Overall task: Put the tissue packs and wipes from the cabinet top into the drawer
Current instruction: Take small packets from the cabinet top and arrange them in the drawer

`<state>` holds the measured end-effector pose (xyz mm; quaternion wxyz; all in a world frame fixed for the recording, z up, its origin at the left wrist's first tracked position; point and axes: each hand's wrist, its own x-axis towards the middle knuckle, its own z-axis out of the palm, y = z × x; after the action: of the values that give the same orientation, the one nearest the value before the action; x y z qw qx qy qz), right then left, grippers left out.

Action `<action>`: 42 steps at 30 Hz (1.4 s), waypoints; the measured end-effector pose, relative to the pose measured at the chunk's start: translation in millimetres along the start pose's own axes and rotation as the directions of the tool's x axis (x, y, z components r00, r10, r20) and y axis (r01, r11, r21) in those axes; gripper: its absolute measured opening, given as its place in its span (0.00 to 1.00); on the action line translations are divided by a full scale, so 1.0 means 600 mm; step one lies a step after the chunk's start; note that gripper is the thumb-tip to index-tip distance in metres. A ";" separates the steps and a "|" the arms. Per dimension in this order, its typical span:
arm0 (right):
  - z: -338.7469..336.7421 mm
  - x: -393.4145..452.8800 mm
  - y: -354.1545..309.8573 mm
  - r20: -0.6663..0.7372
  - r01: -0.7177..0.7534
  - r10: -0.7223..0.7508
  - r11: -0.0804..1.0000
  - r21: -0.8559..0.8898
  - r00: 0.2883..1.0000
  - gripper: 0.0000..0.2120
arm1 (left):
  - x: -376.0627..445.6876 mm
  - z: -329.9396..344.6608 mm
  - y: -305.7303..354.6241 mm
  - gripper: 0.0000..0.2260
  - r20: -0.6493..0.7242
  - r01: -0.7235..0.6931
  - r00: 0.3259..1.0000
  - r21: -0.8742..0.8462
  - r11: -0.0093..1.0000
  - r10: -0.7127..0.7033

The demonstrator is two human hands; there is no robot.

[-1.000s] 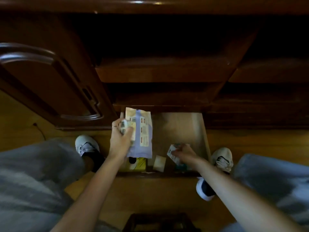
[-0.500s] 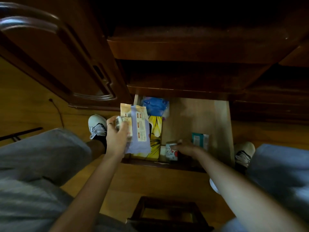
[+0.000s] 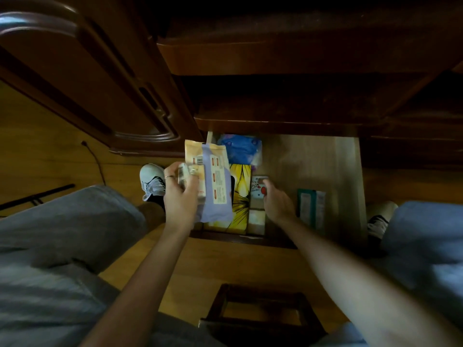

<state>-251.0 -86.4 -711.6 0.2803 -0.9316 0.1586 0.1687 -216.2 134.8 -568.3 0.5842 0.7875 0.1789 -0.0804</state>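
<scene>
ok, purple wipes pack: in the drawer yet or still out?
Still out. The left hand holds the purple wipes pack upright above the open drawer's left side, over the yellow pack lying inside.

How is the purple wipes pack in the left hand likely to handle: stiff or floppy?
Probably floppy: the wipes pack is a soft film pouch, gripped at one edge by the left hand, and its free lower end looks slightly curved. The glossy wrapper may be a bit slippery. It seems unlikely to roll, being flat.

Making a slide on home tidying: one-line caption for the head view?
Left hand holds a wipes pack over the open drawer while the right hand sets in a small tissue pack.
</scene>
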 end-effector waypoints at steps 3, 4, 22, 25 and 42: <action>-0.013 0.014 0.000 0.016 -0.030 0.030 0.999 -0.010 0.999 0.22 | -0.002 -0.005 -0.006 0.17 -0.010 0.024 1.000 -0.038 0.999 -0.025; -0.019 0.019 0.001 0.069 -0.029 0.027 0.999 0.031 0.997 0.20 | -0.003 -0.005 -0.007 0.17 -0.010 0.030 0.999 -0.044 0.999 -0.031; -0.108 -0.044 0.116 0.085 -0.409 0.419 0.905 -0.114 0.904 0.42 | -0.036 0.116 -0.013 0.13 0.326 -0.062 0.945 0.066 0.996 0.037; -0.086 -0.076 0.168 0.036 -0.347 0.361 0.915 -0.205 0.932 0.29 | -0.049 0.134 -0.020 0.17 0.400 -0.087 0.915 0.083 0.993 0.047; -0.051 -0.038 0.114 -0.034 -0.311 0.309 0.944 -0.108 0.950 0.47 | -0.061 0.111 -0.018 0.20 0.186 -0.070 0.980 0.012 0.997 0.067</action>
<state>-291.4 -153.8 -710.4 0.1961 -0.9108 0.2956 0.2115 -248.8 67.3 -585.9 0.5934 0.7878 0.0957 -0.1350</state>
